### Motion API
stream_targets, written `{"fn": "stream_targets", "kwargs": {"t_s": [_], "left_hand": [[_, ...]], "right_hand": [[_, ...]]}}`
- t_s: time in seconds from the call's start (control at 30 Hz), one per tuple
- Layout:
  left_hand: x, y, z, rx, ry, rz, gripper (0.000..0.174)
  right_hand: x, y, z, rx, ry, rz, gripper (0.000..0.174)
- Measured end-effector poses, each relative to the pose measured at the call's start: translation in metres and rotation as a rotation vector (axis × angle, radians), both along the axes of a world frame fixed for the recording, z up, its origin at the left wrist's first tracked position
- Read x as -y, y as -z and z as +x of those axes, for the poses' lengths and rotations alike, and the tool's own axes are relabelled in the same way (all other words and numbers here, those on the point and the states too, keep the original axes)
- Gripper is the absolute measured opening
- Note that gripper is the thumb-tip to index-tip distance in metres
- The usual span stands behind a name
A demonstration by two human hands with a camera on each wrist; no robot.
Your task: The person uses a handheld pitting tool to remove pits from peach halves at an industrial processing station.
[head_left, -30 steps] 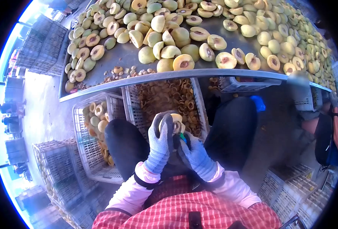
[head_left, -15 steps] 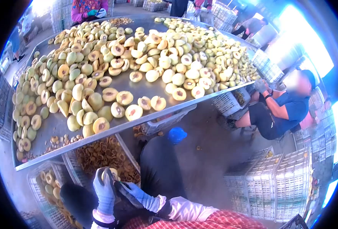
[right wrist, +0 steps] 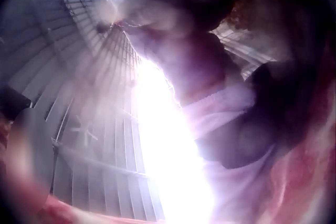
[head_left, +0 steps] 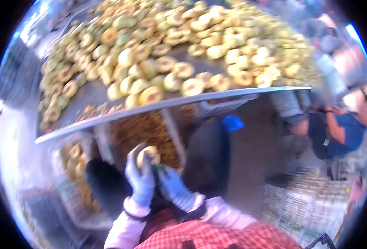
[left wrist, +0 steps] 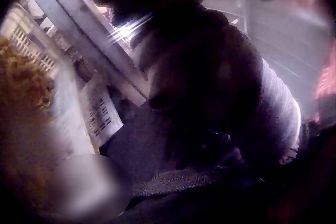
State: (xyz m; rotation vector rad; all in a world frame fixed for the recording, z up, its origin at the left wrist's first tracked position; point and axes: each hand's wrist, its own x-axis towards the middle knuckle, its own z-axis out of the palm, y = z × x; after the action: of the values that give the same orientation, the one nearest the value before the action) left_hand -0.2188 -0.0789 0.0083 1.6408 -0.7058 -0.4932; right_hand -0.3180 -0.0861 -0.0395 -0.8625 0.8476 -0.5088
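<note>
In the head view my gloved left hand (head_left: pixel 141 180) grips a pale yellow peach half (head_left: pixel 149 155), its fingers wrapped round the outer side. Close beside it, my gloved right hand (head_left: pixel 175 189) holds a small tool with a green part (head_left: pixel 159 167) against the fruit. The rest of the tool is hidden by the hands and blur. Both hands are over my lap, by a crate of brown scraps (head_left: pixel 140 135). In the left wrist view the gloved hand (left wrist: pixel 205 61) is mostly in shadow; glare washes out much of the right wrist view.
A metal table (head_left: pixel 175 97) heaped with halved peaches (head_left: pixel 125 58) stands in front. A crate of fruit (head_left: pixel 77 166) is at my left knee. Stacked crates (head_left: pixel 303 203) and a seated person (head_left: pixel 336 133) are to the right. A blue object (head_left: pixel 233 123) lies past my right knee.
The head view swung right, then back left, and is now blurred. Both hands stay together on the peach half and tool throughout.
</note>
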Motion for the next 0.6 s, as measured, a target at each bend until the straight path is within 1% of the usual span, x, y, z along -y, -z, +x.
{"fn": "stream_targets", "kwargs": {"t_s": [0.03, 0.07, 0.1, 0.17, 0.2, 0.23, 0.27, 0.33, 0.37, 0.43, 0.5, 0.53, 0.57, 0.6], "left_hand": [[-0.002, 0.007, 0.006, 0.131, 0.026, -0.020, 0.023], [-0.005, 0.007, 0.009, 0.135, 0.054, 0.014, 0.024], [-0.007, 0.017, 0.012, 0.140, 0.060, -0.008, 0.026], [-0.009, 0.020, 0.019, 0.163, 0.099, -0.037, 0.027], [-0.004, 0.013, 0.016, 0.154, 0.116, -0.018, 0.027], [-0.002, 0.014, 0.016, 0.071, 0.128, -0.024, 0.026], [-0.001, 0.014, 0.017, 0.020, 0.159, -0.010, 0.026], [-0.002, 0.020, 0.015, -0.166, 0.185, -0.038, 0.027], [-0.001, 0.020, 0.014, -0.236, 0.190, -0.036, 0.027], [-0.003, 0.021, 0.012, -0.372, 0.200, -0.021, 0.028], [-0.006, 0.025, 0.008, -0.405, 0.202, -0.044, 0.029], [-0.006, 0.027, 0.006, -0.422, 0.203, -0.059, 0.030], [-0.005, 0.027, 0.004, -0.394, 0.167, -0.037, 0.031], [-0.005, 0.025, 0.002, -0.397, 0.151, -0.060, 0.031]], "right_hand": [[-0.002, 0.002, 0.000, 0.055, 0.022, 0.054, 0.022], [-0.005, 0.007, 0.002, 0.110, 0.053, 0.104, 0.021], [-0.006, 0.008, 0.002, 0.153, 0.073, 0.150, 0.021], [-0.006, 0.013, 0.005, 0.205, 0.081, 0.202, 0.021], [-0.001, 0.010, -0.001, 0.196, 0.050, 0.190, 0.022], [0.004, -0.012, -0.003, 0.181, 0.006, 0.258, 0.026], [0.009, -0.020, -0.006, 0.165, -0.057, 0.273, 0.026], [0.014, -0.028, -0.014, 0.128, -0.176, 0.303, 0.028], [0.009, -0.023, -0.010, 0.074, -0.094, 0.221, 0.031], [0.011, -0.027, -0.014, 0.087, -0.131, 0.316, 0.031], [0.014, -0.035, -0.020, 0.085, -0.170, 0.380, 0.028], [0.009, -0.024, -0.017, 0.100, -0.059, 0.131, 0.028], [-0.002, 0.000, -0.010, 0.114, 0.052, -0.118, 0.029], [-0.005, 0.004, -0.006, 0.086, 0.066, -0.143, 0.031]]}}
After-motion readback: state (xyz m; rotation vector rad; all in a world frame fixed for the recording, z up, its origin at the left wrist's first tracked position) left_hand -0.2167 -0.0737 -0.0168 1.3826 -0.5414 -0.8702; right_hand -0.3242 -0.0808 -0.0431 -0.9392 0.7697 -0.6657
